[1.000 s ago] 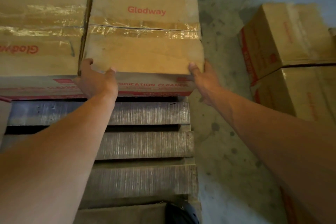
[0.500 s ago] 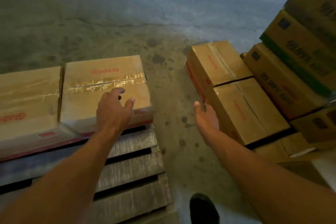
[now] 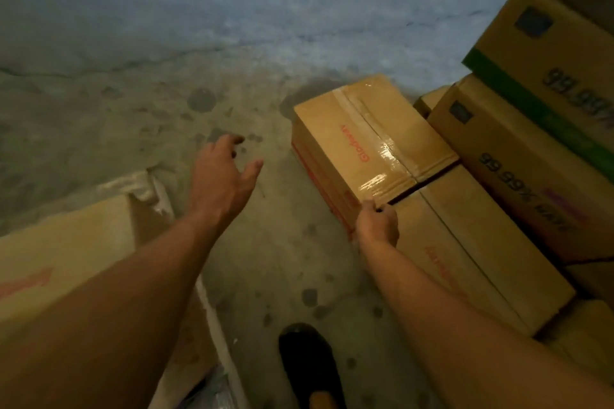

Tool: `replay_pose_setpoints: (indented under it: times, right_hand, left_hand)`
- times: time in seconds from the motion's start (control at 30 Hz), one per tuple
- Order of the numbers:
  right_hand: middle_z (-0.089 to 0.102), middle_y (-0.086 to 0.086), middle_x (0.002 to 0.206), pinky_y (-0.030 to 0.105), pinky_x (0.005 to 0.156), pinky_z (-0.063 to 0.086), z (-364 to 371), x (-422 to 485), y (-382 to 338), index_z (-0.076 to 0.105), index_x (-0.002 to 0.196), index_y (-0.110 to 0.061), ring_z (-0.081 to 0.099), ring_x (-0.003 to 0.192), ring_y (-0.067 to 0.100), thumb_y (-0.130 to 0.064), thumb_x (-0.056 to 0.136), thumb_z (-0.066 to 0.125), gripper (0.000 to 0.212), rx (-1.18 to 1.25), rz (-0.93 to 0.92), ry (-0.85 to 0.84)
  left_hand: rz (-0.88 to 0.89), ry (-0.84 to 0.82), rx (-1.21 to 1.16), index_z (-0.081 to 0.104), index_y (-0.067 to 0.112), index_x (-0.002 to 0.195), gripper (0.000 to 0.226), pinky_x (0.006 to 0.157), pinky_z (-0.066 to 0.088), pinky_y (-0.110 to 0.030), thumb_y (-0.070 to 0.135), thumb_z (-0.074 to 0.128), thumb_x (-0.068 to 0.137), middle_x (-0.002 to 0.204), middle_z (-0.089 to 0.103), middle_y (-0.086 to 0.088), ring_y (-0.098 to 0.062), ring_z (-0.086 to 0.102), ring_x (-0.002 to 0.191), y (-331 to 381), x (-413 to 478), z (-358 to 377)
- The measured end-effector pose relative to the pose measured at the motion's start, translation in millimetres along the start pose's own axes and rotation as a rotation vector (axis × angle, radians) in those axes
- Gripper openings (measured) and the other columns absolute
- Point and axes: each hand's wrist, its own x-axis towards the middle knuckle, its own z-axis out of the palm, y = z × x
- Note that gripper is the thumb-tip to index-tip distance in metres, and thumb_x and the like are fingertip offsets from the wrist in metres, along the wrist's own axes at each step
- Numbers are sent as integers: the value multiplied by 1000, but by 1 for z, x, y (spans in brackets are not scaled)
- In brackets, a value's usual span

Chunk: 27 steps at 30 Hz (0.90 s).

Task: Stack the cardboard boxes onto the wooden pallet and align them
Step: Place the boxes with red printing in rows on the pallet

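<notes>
Off the placed box (image 3: pixel 66 259), the right hand (image 3: pixel 377 224) now curls onto the near corner of the next box (image 3: pixel 368 143), the left hand (image 3: pixel 222 176) reaching toward it spread and empty, so another pickup looks to be starting.

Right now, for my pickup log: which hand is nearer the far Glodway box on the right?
Right. The right hand grips the far Glodway box at its near corner; the left hand hovers open, apart, to its left.

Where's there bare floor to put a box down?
The widest bare floor lies beyond the left hand, past the left box. A narrower strip runs between that box and the taped box the right hand grips, though a shoe stands in it. On the right it is crowded: stacked boxes touch each other.
</notes>
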Motion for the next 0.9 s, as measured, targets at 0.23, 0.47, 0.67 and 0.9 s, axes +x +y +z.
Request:
replay_pose_setpoints:
  times: [0.23,0.47,0.67,0.9]
  right_hand:
    - [52,27,132,51,97,51,61,118,-14,56,128,3,57,115,41,-40,97,53,53,84,360,307]
    - [47,17,141,41,104,42,96,140,-10,39,139,-3,48,127,38,-44,81,80,83,6,204,179]
    - [53,-27,101,52,104,48,130,157,-10,44,124,-62,58,102,18,-66,65,81,70,785,403,10]
    - [71,-4,109,55,88,58,104,170,-4,63,96,-50,69,102,23,-47,77,82,27,723,255,17]
  left_hand:
    - [69,-150,80,46,13,145,71,108,36,-39,43,74,87,148,48,-11,-29,45,135,15,164,116]
    - [79,-372,64,41,10,143,93,104,38,-36,54,83,73,148,45,-14,-33,46,133,20,286,185]
    - [9,-360,124,42,18,143,111,108,42,-40,68,84,53,142,40,-12,-32,43,132,8,323,192]
    - [-371,-348,-372,49,19,133,87,80,56,-42,58,86,64,119,62,0,-15,63,102,-67,263,157]
